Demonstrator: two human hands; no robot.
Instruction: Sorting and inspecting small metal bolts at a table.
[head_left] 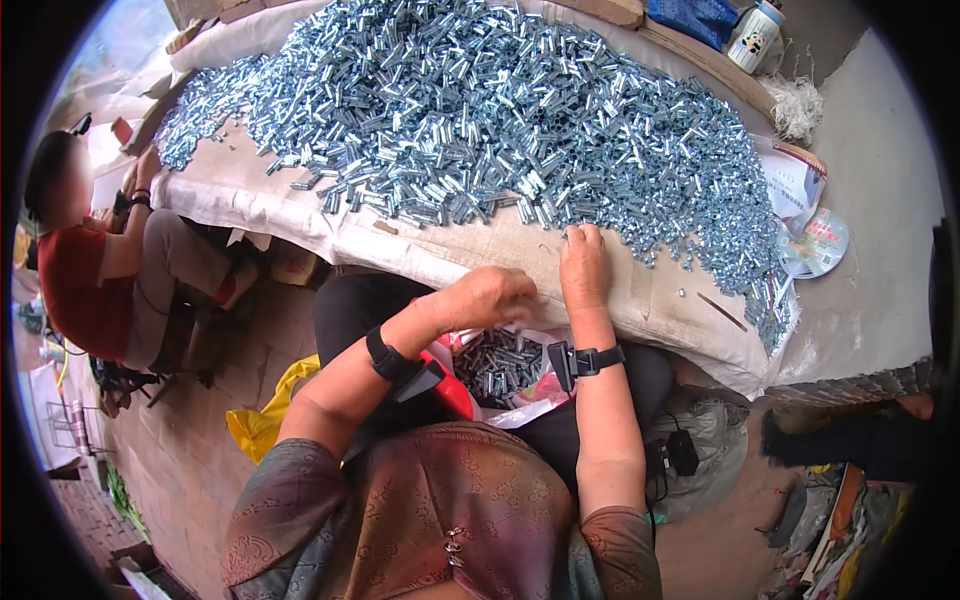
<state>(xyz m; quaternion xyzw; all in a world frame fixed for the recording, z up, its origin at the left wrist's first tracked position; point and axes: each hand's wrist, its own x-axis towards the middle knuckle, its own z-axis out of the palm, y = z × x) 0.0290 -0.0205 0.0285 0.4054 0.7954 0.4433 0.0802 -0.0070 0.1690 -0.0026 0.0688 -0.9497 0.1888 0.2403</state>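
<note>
A large heap of small shiny metal tubes [480, 110] covers the cloth-topped table in front of me. My right hand [585, 265] rests at the heap's near edge, fingers bent and pressed together around something too small to make out. Left of it and a little nearer to me, my left hand [497, 297] hovers over the cloth edge. Its fingers are curled and slightly blurred, and whatever they hold is hidden. Below both hands, a plastic bag [535, 408] lies open in my lap, with more metal tubes [497, 368] inside, duller than those on the table.
The pale cloth [440, 250] forms the table's near edge. At left sits a co-worker [80, 270] in red, hands at the heap. A round plastic fan [815, 245] and white bag [790, 180] lie right; a bottle [757, 38] stands behind. A yellow bag [265, 410] is beside me.
</note>
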